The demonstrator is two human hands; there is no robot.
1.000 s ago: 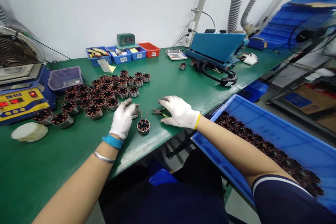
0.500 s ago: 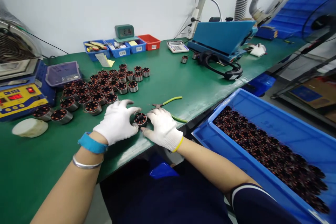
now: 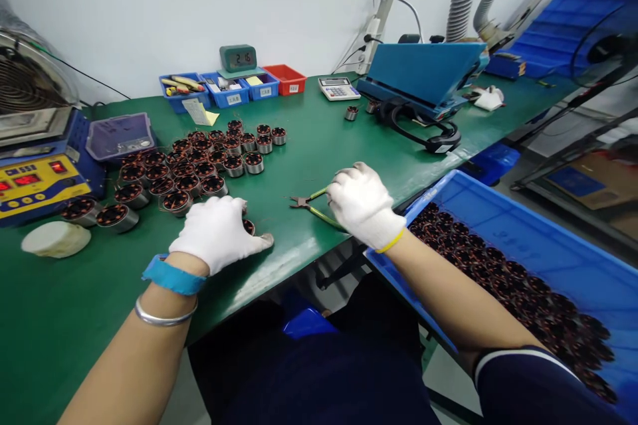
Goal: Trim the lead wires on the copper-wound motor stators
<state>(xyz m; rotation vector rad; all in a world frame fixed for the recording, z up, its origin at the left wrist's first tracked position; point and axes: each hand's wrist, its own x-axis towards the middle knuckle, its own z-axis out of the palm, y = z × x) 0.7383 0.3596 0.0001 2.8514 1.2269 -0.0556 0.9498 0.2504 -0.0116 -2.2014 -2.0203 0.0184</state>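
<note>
My left hand (image 3: 219, 234), in a white glove, is curled round a small copper-wound motor part (image 3: 248, 227) on the green table; the glove covers much of the part. Farther right, my right hand (image 3: 361, 202), also gloved, is closed on the green handles of the cutting pliers (image 3: 300, 202). The pliers lie on the table with their jaws pointing left, toward the part. Behind my left hand stand several similar wound parts (image 3: 187, 184) in metal rings, grouped close together.
A blue bin (image 3: 523, 226) of wound parts is at the right, beside the table's edge (image 3: 294, 259). A yellow-fronted device (image 3: 42, 180) and a round white block (image 3: 56, 240) are at the left. Behind are small trays, a clock (image 3: 238, 58), a calculator (image 3: 338, 88) and a black headset (image 3: 441, 139).
My right hand has left the motor part and moved right onto the pliers' handles. My left hand has shifted slightly left with the part, its fingers now covering more of it.
</note>
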